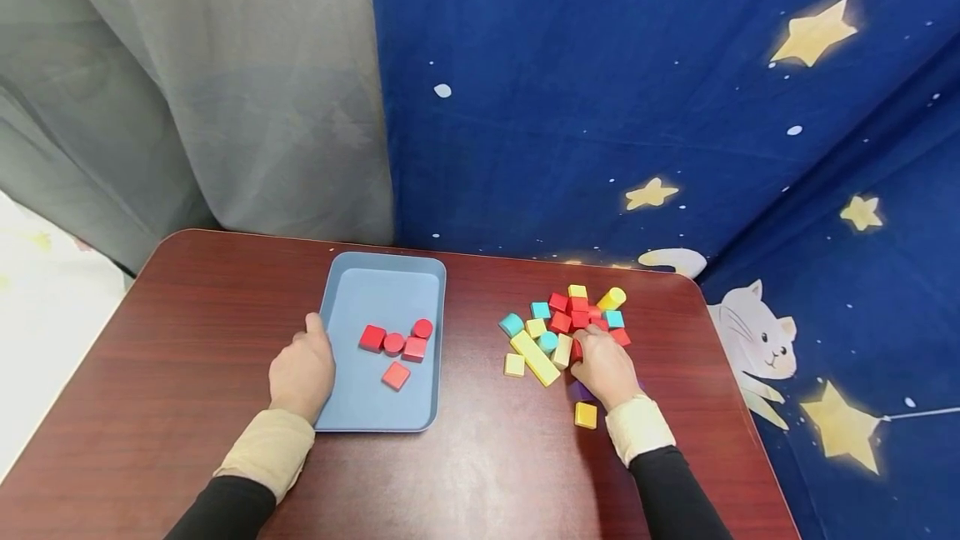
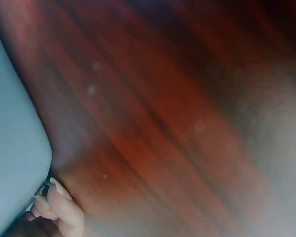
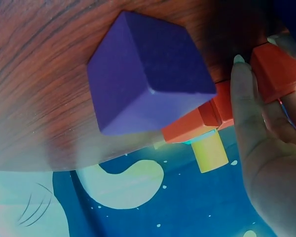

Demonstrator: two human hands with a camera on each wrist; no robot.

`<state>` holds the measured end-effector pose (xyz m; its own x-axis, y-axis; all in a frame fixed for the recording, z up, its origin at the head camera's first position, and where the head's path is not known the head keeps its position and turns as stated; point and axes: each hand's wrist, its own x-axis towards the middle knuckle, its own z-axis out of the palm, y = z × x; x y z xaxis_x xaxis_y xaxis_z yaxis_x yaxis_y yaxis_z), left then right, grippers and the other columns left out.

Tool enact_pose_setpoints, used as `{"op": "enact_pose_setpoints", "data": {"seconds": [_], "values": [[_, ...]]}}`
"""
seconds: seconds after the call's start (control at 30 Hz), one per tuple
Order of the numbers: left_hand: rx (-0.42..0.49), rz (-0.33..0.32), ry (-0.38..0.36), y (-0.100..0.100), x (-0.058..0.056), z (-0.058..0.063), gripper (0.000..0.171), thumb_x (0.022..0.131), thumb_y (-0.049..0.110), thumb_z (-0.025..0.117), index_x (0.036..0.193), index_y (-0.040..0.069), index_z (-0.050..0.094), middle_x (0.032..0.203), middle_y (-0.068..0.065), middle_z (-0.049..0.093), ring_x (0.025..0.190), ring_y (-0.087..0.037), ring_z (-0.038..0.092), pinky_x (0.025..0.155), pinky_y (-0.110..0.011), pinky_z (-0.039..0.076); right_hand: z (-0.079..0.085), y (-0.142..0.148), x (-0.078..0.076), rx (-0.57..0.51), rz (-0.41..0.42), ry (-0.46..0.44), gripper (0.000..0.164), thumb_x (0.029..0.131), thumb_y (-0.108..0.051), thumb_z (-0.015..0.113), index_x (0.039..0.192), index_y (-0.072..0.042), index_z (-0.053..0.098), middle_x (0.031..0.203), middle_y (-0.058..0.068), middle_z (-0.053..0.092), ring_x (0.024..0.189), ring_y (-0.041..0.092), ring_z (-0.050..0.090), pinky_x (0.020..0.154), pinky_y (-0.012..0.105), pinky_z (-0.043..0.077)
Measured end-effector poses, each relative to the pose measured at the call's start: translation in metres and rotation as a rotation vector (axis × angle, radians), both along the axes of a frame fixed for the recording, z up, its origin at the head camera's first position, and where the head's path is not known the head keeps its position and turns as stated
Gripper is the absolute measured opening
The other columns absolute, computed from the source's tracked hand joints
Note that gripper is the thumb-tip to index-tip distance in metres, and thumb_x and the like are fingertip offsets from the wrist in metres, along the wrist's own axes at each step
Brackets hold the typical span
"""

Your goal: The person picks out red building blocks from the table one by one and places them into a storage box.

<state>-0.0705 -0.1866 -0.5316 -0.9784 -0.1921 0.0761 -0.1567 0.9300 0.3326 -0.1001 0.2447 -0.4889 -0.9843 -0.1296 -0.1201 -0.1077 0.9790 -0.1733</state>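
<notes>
My left hand (image 1: 302, 367) grips the left rim of a blue-grey tray (image 1: 375, 290); in the left wrist view its curled fingers (image 2: 66, 210) lie at the tray's edge. Several red blocks, some square and some round, lie in the tray. Over at the right, my right hand (image 1: 606, 369) is in a cluster of coloured blocks. In the right wrist view its fingers and thumb pinch a red block (image 3: 274, 71). A purple block (image 3: 148, 74) sits close beside that hand.
Around the right hand lie more red blocks (image 1: 559, 322), a long yellow block (image 1: 535, 358), a teal cylinder (image 1: 512, 324), a yellow cylinder (image 1: 612, 298) and a yellow-orange cube (image 1: 586, 416). Curtains hang behind the brown table (image 1: 480, 473).
</notes>
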Motion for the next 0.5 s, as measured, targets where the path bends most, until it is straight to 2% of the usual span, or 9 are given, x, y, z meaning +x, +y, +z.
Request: {"op": "enact_pose_setpoints", "data": {"seconds": [0.27, 0.5], "values": [[-0.004, 0.000, 0.000, 0.0003, -0.0002, 0.0010, 0.016, 0.098, 0.013, 0.036, 0.099, -0.003, 0.032, 0.065, -0.023, 0.049, 0.052, -0.044, 0.056, 0.044, -0.051, 0.039, 0.0027, 0.0001, -0.0018, -0.003, -0.036, -0.045, 0.030, 0.066, -0.013, 0.079, 0.091, -0.009, 0.063, 0.082, 0.001, 0.051, 0.072, 0.018, 0.052, 0.069, 0.035, 0.049], [-0.007, 0.006, 0.009, 0.0030, -0.0001, 0.0012, 0.016, 0.098, 0.013, 0.038, 0.098, -0.002, 0.033, 0.065, -0.023, 0.049, 0.052, -0.044, 0.057, 0.044, -0.051, 0.040, 0.0067, 0.0031, 0.0003, 0.022, -0.040, -0.042, 0.036, 0.066, -0.014, 0.080, 0.096, -0.006, 0.064, 0.086, 0.004, 0.053, 0.069, 0.019, 0.055, 0.068, 0.037, 0.050]]}}
